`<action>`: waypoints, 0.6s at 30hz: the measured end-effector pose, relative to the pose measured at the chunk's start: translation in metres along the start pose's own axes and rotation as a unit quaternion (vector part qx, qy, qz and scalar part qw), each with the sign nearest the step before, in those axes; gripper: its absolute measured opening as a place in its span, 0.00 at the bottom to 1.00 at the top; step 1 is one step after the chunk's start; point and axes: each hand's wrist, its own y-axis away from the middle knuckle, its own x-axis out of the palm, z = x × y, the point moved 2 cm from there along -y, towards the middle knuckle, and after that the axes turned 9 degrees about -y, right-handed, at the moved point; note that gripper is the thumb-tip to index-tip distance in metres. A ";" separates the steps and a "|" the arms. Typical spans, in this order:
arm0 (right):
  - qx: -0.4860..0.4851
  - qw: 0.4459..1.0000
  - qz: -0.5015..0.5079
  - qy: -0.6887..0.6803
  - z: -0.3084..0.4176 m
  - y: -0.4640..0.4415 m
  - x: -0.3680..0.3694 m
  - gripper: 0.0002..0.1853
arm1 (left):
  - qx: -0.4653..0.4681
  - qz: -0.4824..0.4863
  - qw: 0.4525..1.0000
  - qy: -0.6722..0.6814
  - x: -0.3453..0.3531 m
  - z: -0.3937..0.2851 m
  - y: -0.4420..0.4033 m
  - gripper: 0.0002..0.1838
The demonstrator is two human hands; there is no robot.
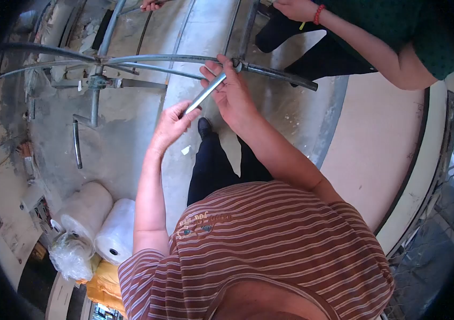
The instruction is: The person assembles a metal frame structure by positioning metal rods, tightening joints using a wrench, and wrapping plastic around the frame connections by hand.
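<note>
A short, shiny metal tube (204,95) slants between my two hands in the head view. My left hand (175,120) grips its lower end, fingers wrapped round it. At the upper end, my right hand (228,88) has its thumb and fingers round the tube, beside a dark joint on a metal frame. The frame's curved bars (157,58) run leftwards from there to a central hub (98,81). A dark bar end (285,76) sticks out to the right of my right hand.
A co-worker's arm with a red bracelet (319,14) is at the upper right. Another person's hand (153,5) shows at the top. Plastic-wrapped rolls (116,226) stand at the lower left. A pale panel (373,138) lies on the right.
</note>
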 end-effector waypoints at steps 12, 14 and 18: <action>0.025 0.996 0.011 0.089 0.010 -0.006 -0.008 0.15 | -0.051 -0.211 0.966 -0.143 0.039 -0.012 0.009 0.21; 0.030 0.996 0.020 0.084 0.011 -0.009 -0.007 0.15 | -0.065 -0.226 0.959 -0.156 0.043 -0.010 0.010 0.22; 0.040 0.997 0.021 0.066 0.012 -0.010 -0.002 0.14 | -0.070 -0.263 0.952 -0.141 0.047 -0.015 0.015 0.25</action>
